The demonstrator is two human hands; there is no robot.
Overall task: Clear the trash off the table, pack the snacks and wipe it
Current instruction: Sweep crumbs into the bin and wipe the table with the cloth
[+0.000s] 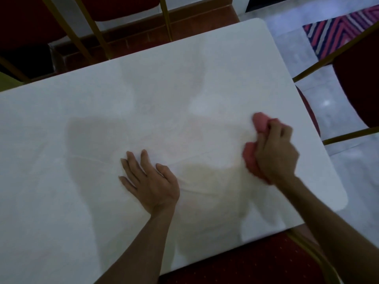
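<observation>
White table (pixel 143 95) is viewed from above, at an angle. Faint crease lines are seen across the top.

Left hand (pixel 150 182) is laid palm down near the middle of the top, fingers straight and spread, nothing held.

Right hand (pixel 275 155) is clenched round a pink cloth (pixel 260 122). Cloth is bunched: one lump sticks out past the fingers on the far side, and another shows on the side toward the left hand. Cloth is pressed on the table top near the right end. Hand and cloth are slightly blurred.

A faint yellowish patch (pixel 202 175) is seen on the top between the two hands, just beside the cloth.

Surroundings:
- Red chair seat (pixel 252 263), fine dotted pattern and gold frame, is set at the near edge, below the right forearm.
- A second red chair (pixel 357 85) with a gold frame is placed at the table's right end.
- More red chairs (pixel 121 7) on gold legs are lined up beyond the far edge.
- A rug (pixel 338 31) striped red, white and dark is laid on the pale glossy floor (pixel 287 50), top right.
</observation>
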